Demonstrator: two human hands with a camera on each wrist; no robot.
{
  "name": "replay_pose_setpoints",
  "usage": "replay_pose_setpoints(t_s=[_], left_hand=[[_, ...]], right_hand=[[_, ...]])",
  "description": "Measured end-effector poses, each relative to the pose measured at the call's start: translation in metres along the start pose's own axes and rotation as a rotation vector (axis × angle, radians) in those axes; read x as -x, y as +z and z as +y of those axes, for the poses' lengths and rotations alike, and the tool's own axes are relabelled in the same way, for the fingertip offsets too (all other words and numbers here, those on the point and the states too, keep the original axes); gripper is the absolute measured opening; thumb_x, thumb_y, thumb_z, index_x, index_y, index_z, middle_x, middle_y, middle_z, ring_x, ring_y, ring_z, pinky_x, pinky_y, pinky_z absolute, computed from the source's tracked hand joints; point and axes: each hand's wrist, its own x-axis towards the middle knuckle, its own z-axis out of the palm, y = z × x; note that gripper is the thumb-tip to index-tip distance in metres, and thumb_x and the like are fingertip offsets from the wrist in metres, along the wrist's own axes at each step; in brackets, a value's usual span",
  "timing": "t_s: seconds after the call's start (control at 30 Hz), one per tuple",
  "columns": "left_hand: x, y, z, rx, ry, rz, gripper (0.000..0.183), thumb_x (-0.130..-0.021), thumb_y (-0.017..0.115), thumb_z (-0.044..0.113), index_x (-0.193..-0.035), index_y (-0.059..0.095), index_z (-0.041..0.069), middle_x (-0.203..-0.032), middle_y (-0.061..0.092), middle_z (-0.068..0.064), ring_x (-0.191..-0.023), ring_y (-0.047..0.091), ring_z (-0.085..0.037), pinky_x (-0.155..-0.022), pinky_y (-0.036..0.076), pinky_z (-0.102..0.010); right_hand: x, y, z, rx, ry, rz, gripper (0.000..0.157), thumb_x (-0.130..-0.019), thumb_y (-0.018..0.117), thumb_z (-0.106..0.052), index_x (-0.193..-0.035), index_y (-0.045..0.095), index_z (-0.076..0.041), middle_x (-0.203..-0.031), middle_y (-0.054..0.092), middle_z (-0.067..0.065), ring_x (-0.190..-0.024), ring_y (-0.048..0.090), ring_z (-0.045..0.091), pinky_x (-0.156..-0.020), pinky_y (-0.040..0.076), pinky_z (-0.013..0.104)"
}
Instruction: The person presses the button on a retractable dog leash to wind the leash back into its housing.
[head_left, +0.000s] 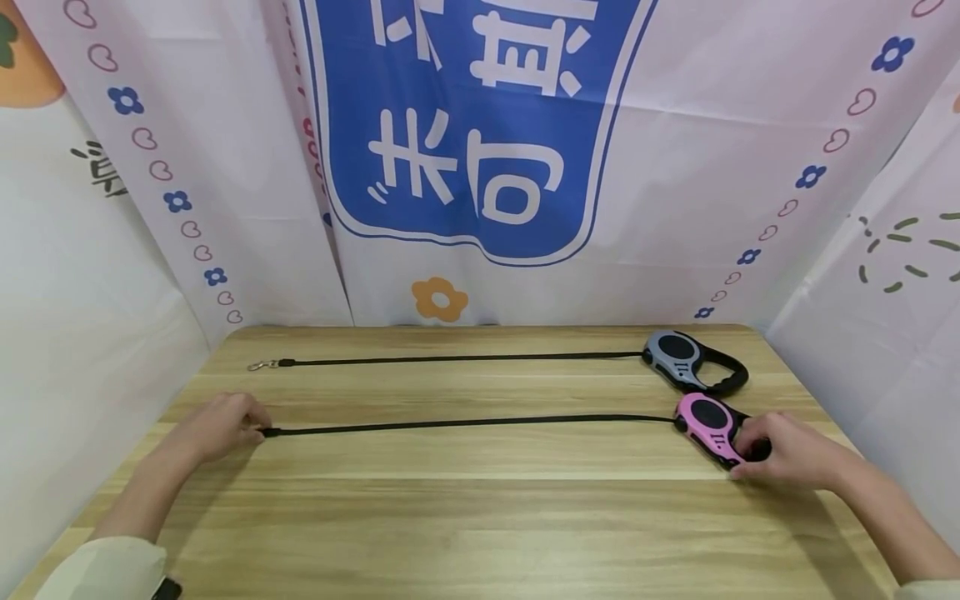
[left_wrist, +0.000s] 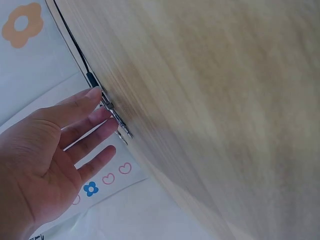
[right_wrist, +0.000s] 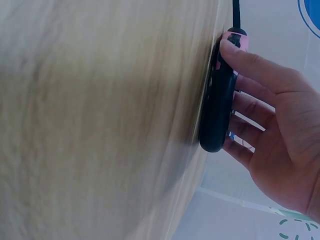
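Two retractable dog leashes lie on the wooden table, cords drawn out leftward. My left hand [head_left: 223, 427] pinches the near leash's cord end by its metal snap clip [left_wrist: 116, 117], thumb and fingertips on either side. At the other end of this black cord [head_left: 465, 423] is the pink leash case [head_left: 705, 427]. My right hand [head_left: 783, 450] grips that case at its black handle [right_wrist: 217, 117], thumb on the near side and fingers behind it. Behind lies the grey-blue leash [head_left: 667, 354], untouched, its silver clip [head_left: 262, 365] at the far left end.
The wooden table [head_left: 480, 533] stretches toward me in front of the cords. Printed white cloth [head_left: 247, 83] hangs behind and at both sides of it. The grey-blue leash's cord [head_left: 465, 359] runs roughly parallel to the near one.
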Motion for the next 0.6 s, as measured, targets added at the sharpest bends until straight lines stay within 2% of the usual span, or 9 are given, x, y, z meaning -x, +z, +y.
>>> replay_pose_setpoints(t_s=[0.4, 0.6], left_hand=[[-0.0041, 0.0008, 0.0001, -0.027, -0.007, -0.014, 0.015, -0.078, 0.077, -0.007, -0.091, 0.074, 0.0, -0.088, 0.071, -0.009, -0.083, 0.067, -0.029, -0.074, 0.058, -0.051], [-0.0046, 0.0007, 0.0034, -0.016, -0.013, -0.025, 0.013, -0.08, 0.078, -0.003, -0.087, 0.073, 0.005, -0.082, 0.065, -0.001, -0.076, 0.059, -0.019, -0.068, 0.054, -0.042]], right_hand=[[0.0001, 0.0005, -0.0006, -0.003, 0.023, 0.001, 0.024, -0.076, 0.092, -0.024, -0.073, 0.069, -0.025, -0.077, 0.054, -0.022, -0.071, 0.043, -0.005, -0.06, 0.039, 0.024], [0.0002, -0.0005, -0.0026, -0.013, 0.051, -0.014, 0.023, -0.077, 0.092, -0.024, -0.073, 0.069, -0.025, -0.077, 0.055, -0.022, -0.072, 0.044, -0.005, -0.06, 0.04, 0.025]])
